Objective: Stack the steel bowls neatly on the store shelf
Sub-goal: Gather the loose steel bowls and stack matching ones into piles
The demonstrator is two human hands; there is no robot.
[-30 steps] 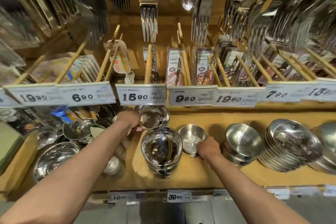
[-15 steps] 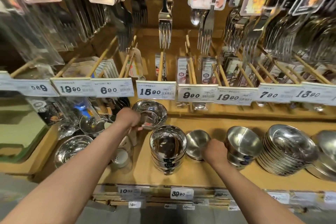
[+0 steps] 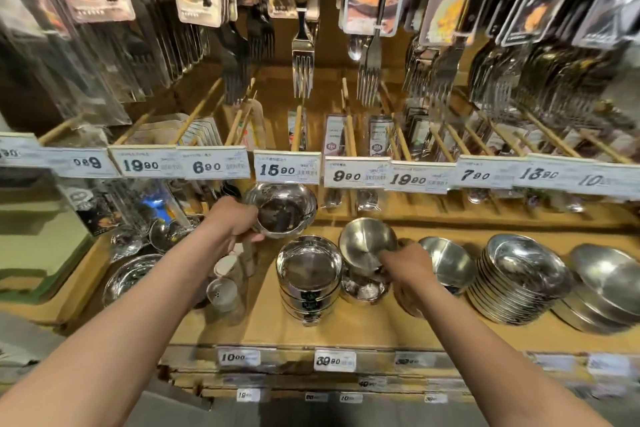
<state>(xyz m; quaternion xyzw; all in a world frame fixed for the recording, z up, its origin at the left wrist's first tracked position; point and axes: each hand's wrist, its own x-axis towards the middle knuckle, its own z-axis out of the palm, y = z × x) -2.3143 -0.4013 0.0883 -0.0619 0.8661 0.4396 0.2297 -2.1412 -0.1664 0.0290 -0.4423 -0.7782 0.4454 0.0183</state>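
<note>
Since the earlier frame the right hand (image 3: 410, 272) has tipped its small bowl (image 3: 367, 243) up on edge, right of centre, fingers curled round the lower rim. Just left stands the bowl stack (image 3: 309, 279) on the shelf (image 3: 346, 326). Farther back, the left hand (image 3: 235, 220) grips a shiny bowl (image 3: 284, 210) raised below the price tags (image 3: 286, 168); its fingertips are hidden.

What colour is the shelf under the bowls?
Light wooden brown shelf, in the head view.
</note>
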